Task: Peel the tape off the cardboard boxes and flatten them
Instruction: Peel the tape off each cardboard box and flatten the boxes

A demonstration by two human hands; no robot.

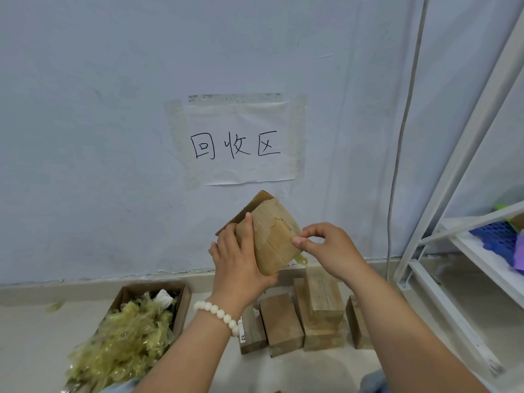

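A small brown cardboard box (272, 234) is held up in front of the wall, one flap open at its far top. My left hand (238, 265) grips it from the left and below, thumb laid on its taped face. My right hand (326, 248) pinches yellowish clear tape (301, 260) at the box's right edge; a crumpled bit hangs below the corner. Patches of the taped face are torn.
Several taped cardboard boxes (320, 299) stand on the floor below my hands. An open carton (181, 304) at the lower left is filled with crumpled yellowish tape (127, 336). A white metal shelf (465, 251) stands at the right. A paper sign (238, 143) is on the wall.
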